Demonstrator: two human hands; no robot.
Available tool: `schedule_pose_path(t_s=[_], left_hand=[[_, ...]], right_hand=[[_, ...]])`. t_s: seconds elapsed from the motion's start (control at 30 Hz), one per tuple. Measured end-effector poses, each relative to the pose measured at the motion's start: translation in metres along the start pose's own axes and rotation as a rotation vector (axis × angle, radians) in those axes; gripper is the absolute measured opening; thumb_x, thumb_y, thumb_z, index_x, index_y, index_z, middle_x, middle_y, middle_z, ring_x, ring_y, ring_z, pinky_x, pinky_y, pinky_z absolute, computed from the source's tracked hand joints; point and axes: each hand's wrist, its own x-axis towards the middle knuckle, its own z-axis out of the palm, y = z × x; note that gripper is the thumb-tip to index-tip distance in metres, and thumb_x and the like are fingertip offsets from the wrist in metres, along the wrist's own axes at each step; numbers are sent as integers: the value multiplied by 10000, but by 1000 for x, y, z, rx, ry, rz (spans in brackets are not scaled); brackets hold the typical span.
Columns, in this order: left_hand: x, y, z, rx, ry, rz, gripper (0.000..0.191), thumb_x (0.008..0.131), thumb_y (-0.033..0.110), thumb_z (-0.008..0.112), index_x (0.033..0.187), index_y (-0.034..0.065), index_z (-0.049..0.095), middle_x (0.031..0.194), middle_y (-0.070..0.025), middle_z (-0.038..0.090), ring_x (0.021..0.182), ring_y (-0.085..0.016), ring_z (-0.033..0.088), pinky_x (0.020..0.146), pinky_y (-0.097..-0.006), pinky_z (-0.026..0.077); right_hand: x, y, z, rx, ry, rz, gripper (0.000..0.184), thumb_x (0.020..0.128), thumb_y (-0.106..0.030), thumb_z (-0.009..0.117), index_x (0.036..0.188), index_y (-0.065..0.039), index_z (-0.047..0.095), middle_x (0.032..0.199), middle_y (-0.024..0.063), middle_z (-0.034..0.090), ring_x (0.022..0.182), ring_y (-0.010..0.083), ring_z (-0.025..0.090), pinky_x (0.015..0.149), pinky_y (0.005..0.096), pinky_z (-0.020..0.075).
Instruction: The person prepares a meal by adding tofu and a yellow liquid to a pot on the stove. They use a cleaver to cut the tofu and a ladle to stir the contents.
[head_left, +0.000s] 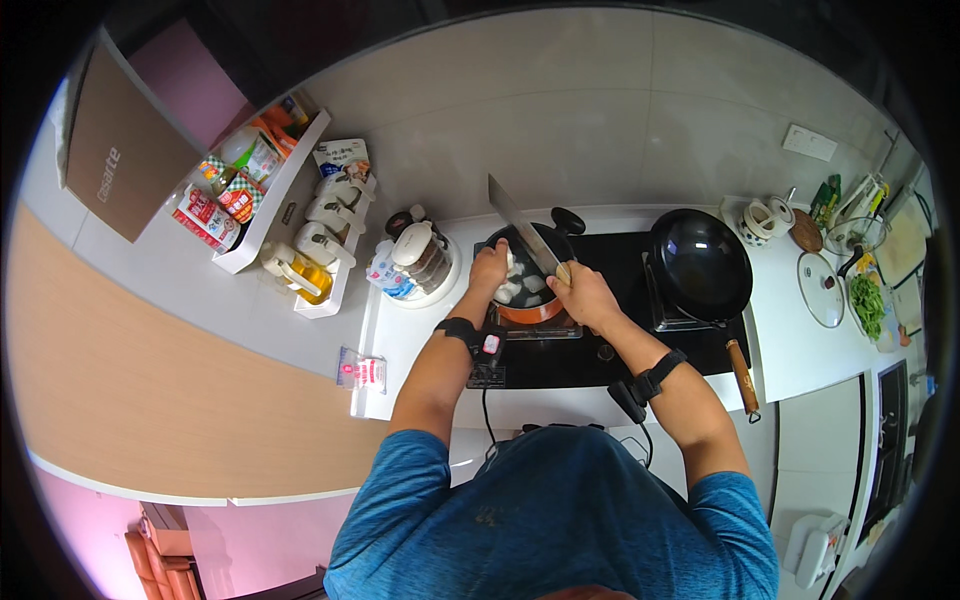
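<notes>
My right hand (589, 296) grips the wooden handle of a broad kitchen knife (523, 226). Its metal blade slants up and to the left across an orange pot with a dark inside (531, 315). Over the pot's left side, my left hand (490, 265) has its fingers closed around a white piece of food (511, 259), mostly hidden by the hand. Several white chunks (534, 283), perhaps tofu, lie in the pot below. The pot sits on the left burner of a black gas hob (607, 262).
On the right burner stands a black wok (701, 262), its wooden handle (741, 375) jutting past the front edge. Jars and bags fill a round white tray (424, 296) at left. A glass lid (819, 289) and green leafy vegetables (868, 306) are at right. Cables hang from both wrist straps.
</notes>
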Motion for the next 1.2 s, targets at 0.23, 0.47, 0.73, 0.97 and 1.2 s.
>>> schedule_pose_path(t_s=[0.23,0.47,0.73,0.97,1.2], left_hand=[[-17,15,-43,-330,-159,-22,595,870,511,695,1132,-2,544,834,-38,594,619,-110,507,493,-270,414],[-36,19,-43,-276,-90,194,583,845,334,782,1196,-12,472,858,-67,617,668,-107,552,606,-264,459],[-38,7,-19,-480,-90,92,609,978,503,598,1290,-2,462,709,-23,519,550,-113,481,484,-272,405],[-28,-12,11,-506,-62,83,695,999,613,473,1246,-37,466,707,-48,518,536,-123,483,471,-278,405],[-24,-6,23,-30,194,211,747,1031,607,242,1092,-86,513,1041,-394,638,1038,-539,611,927,-548,462]], right_hand=[[-13,-7,-27,186,-66,223,350,966,-326,630,1011,21,627,777,196,695,641,323,692,608,412,556],[-21,3,-24,333,-53,265,317,993,-297,624,918,1,550,586,41,527,394,139,511,366,301,442],[-32,-4,-26,349,-87,238,334,983,-314,630,967,18,600,612,84,603,413,168,560,400,321,456],[-41,-17,-22,248,-129,204,364,968,-342,637,980,21,624,725,189,671,601,316,668,590,406,530],[-44,-17,-11,164,-86,129,370,956,-344,635,1001,23,633,896,269,686,933,463,660,818,488,526]])
